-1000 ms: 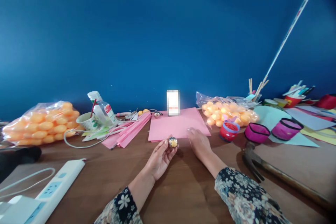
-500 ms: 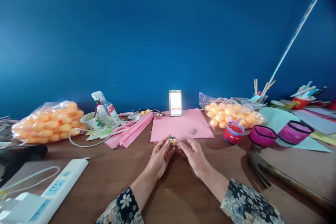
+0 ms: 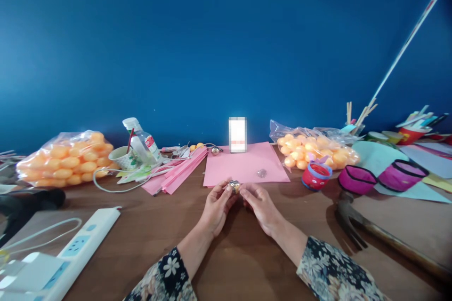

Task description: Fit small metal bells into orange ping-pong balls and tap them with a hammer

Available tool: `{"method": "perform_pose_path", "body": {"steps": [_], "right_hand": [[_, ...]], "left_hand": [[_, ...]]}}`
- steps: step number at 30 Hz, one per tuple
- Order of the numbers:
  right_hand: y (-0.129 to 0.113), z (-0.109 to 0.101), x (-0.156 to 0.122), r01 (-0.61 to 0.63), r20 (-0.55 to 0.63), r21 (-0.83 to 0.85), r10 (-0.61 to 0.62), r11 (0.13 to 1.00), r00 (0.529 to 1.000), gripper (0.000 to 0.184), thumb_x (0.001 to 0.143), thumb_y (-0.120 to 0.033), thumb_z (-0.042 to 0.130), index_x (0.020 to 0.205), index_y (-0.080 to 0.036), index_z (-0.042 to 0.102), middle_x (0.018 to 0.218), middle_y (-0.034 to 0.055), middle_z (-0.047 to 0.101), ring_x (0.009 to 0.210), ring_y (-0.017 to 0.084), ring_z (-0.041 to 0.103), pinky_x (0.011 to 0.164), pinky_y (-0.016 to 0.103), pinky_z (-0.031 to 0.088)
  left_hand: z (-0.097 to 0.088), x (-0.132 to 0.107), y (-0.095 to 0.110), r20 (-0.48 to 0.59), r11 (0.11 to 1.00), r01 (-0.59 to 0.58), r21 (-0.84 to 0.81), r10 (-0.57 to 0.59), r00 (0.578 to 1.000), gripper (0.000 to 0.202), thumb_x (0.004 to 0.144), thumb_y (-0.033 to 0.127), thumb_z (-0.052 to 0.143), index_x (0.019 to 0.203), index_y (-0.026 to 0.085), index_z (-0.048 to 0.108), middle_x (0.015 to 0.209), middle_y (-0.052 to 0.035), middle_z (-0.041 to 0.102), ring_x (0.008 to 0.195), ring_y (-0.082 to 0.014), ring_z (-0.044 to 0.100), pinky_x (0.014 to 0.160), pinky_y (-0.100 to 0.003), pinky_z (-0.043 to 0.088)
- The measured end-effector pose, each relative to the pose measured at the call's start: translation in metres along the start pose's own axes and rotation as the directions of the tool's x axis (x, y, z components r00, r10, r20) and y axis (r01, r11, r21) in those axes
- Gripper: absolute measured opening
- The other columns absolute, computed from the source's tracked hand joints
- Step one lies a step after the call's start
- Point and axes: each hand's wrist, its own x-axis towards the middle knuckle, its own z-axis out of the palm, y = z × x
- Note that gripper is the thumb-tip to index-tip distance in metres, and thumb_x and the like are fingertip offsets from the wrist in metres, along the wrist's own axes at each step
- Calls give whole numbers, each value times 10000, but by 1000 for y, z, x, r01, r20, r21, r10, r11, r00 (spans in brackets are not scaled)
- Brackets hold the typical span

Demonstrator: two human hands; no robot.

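Over the table, just in front of the pink paper (image 3: 229, 169), my left hand (image 3: 216, 207) pinches a small shiny ball (image 3: 234, 186), silver on top and golden-orange below. My right hand (image 3: 260, 204) is closed too, its thumb and fingertips pressed together at the ball's right edge. Whatever lies between those right fingertips is too small to make out. A little heap of clear glittery bits (image 3: 261, 173) lies on the paper beyond my right hand. Near the paper's far left corner sits another shiny metallic ball (image 3: 215, 150).
Bags of orange balls stand left (image 3: 67, 160) and right (image 3: 310, 148). A claw hammer (image 3: 384, 237) lies at right, near a red cup (image 3: 317, 176) and purple fabric rings (image 3: 357, 179). A power strip (image 3: 81, 247) is at left. Behind rises a blue partition (image 3: 212, 56).
The ball has turned slightly in my left fingers, with more silver showing on top. Both hands stay nearly in place. The view has tilted down a little.
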Motion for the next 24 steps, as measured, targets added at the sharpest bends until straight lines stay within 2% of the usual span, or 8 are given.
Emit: {"method": "perform_pose_path", "body": {"steps": [18,24], "right_hand": [[-2,0,0,-17,5,-44,17,999,1000,260,723,-421,614,757,-163,611,639,-22,529,560,88,413,522,208,351],[-2,1,0,-17,-5,-56,17,998,1000,256,723,-415,614,767,-163,609,689,-8,552,583,93,430,536,204,367]], "left_hand": [[0,0,1,21,1000,-14,-1,14,1000,365,696,203,670,1052,171,597,967,-61,659,880,-156,608,881,-335,433],[-2,1,-1,26,1000,-22,-6,22,999,352,695,201,671,1038,177,600,974,-59,657,899,-163,605,893,-344,424]]}}
